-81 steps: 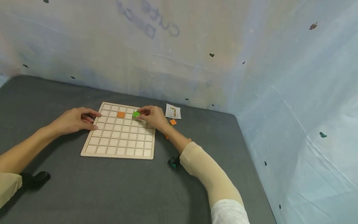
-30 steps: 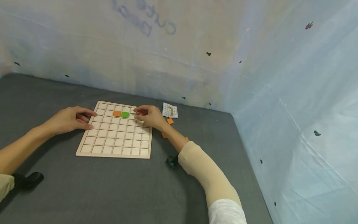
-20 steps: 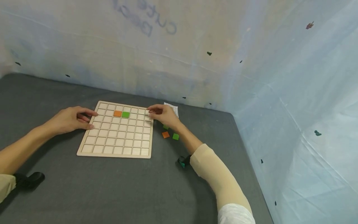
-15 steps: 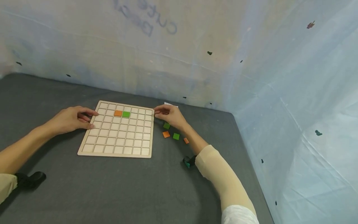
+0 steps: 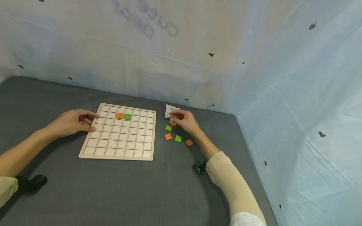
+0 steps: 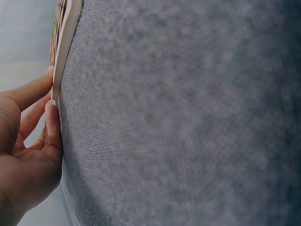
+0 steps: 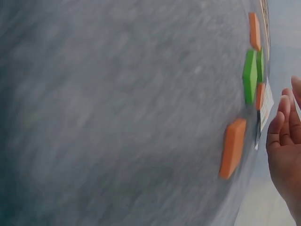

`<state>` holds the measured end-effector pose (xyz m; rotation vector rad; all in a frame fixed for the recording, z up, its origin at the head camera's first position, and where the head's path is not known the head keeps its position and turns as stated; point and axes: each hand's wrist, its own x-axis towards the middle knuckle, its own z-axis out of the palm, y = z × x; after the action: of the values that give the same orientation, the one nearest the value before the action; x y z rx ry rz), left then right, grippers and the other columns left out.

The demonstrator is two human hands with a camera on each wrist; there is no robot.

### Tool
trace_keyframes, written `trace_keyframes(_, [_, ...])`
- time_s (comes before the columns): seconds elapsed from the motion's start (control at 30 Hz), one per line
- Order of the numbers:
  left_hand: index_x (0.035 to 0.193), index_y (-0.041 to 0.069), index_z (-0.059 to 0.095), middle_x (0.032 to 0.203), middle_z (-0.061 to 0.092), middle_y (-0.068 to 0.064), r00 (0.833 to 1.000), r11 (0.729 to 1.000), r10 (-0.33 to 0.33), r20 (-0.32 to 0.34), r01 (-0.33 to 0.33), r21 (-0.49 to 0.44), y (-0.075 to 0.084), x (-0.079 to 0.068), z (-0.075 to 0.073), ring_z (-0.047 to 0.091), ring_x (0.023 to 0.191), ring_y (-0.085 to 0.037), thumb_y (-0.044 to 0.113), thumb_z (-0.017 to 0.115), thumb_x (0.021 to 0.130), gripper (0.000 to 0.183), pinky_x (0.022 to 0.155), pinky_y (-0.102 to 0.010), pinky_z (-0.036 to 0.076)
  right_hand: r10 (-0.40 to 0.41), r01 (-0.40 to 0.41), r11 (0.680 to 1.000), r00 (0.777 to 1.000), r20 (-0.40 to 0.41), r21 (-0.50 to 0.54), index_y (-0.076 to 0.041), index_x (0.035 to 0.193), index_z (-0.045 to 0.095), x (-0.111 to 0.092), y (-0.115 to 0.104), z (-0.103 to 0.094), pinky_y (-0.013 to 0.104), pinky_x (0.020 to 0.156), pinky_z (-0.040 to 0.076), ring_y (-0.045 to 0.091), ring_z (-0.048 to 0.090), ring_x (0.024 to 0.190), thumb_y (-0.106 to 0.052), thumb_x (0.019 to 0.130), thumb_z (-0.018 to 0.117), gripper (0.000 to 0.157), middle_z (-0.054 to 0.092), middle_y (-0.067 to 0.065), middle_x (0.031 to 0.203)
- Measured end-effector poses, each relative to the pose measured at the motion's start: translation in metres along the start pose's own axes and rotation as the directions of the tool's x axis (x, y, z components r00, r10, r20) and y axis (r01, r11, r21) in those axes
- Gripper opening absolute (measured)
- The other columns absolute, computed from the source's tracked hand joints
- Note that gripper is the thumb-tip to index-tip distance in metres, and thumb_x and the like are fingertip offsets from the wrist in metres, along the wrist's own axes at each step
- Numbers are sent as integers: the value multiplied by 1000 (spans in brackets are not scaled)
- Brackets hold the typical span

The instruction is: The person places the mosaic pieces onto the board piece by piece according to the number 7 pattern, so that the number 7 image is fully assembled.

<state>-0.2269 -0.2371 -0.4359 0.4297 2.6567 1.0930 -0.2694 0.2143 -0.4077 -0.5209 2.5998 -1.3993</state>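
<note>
A pale wooden grid board [image 5: 121,135] lies on the dark table; an orange tile [image 5: 119,115] and a green tile [image 5: 128,116] sit side by side in its upper cells. My left hand [image 5: 74,123] rests at the board's left edge, index finger and thumb spread along it; in the left wrist view its fingertips touch the rim. My right hand [image 5: 184,121] hovers over an orange tile [image 5: 173,123] beside the card, thumb and fingers apart with nothing between them. That hand partly covers the printed grid card [image 5: 168,110].
Loose on the table right of the board lie two green tiles, a nearer one [image 5: 178,138] and a farther one [image 5: 168,127], plus two orange tiles, one left [image 5: 168,137] and one right [image 5: 189,142]. A pale hanging sheet [image 5: 169,72] stands behind the table.
The green tile passed from my right hand into the cell beside the orange one. My right hand then moved right, off the board, to the loose tiles. The left hand stayed at the board's edge.
</note>
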Motion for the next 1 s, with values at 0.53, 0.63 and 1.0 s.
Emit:
trace_keyframes(0.53, [138, 5, 57, 129, 55, -22, 1000, 1000, 5, 0, -5, 8, -1, 2, 1, 57, 112, -37, 41, 78, 86, 67, 86, -53, 47, 62, -59, 992, 998, 21, -112, -9, 122, 70, -8, 30, -12, 31, 79, 55, 20, 66, 97, -7, 91, 73, 31, 69, 8, 116])
trace_keyframes(0.63, [138, 5, 57, 128, 55, -22, 1000, 1000, 0, -1, 0, 9, -1, 2, 1, 57, 111, -36, 41, 78, 86, 67, 86, -51, 47, 56, -52, 993, 998, 30, -108, -8, 122, 70, -7, 32, -11, 30, 80, 55, 20, 66, 96, -5, 91, 73, 32, 69, 8, 115])
trace_keyframes(1.0, [138, 5, 57, 130, 55, -22, 1000, 1000, 5, 4, -5, 16, 0, 2, -1, 57, 111, -35, 43, 78, 86, 68, 85, -50, 48, 32, -21, 984, 998, 56, -177, -10, 122, 70, -6, 36, -8, 29, 82, 52, 16, 62, 97, -12, 90, 75, 32, 67, 4, 112])
